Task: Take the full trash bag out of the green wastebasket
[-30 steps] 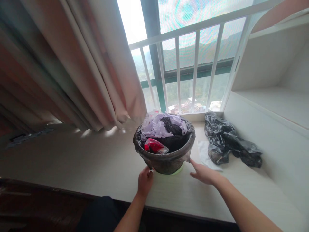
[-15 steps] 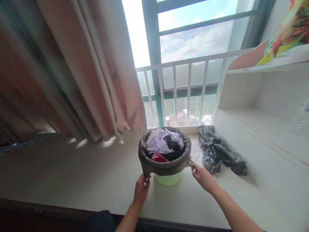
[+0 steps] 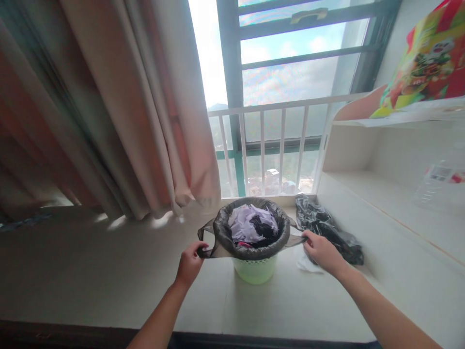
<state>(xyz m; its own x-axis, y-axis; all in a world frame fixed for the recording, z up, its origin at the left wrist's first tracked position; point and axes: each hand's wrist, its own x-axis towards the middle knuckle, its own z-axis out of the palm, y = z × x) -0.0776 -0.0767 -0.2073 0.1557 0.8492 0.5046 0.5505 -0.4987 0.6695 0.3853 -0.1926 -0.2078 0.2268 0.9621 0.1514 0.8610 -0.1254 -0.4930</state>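
Note:
A light green trash basket (image 3: 255, 272) stands on the pale surface, lined with a black garbage bag (image 3: 238, 249) folded over its rim. Crumpled whitish-lavender paper or plastic (image 3: 245, 223) fills it, with a dark scrap on top and a bit of red at the front. My left hand (image 3: 191, 261) is closed on one handle loop of the bag, stretched out to the left. On the other side my right hand (image 3: 322, 249) pinches the opposite handle, drawn taut to the right. The basket's rim is hidden under the bag.
Another black plastic bag (image 3: 327, 228) lies crumpled at the right, near a white scrap (image 3: 308, 263). Behind are a white railing (image 3: 282, 150) and window. A long curtain (image 3: 152, 121) hangs at left. White shelving (image 3: 348, 145) at right holds a colourful package (image 3: 430, 68).
Both hands have moved outward, pulling the bag's handles away from the basket's sides. More of the green basket shows below the bag. The view has tilted up slightly.

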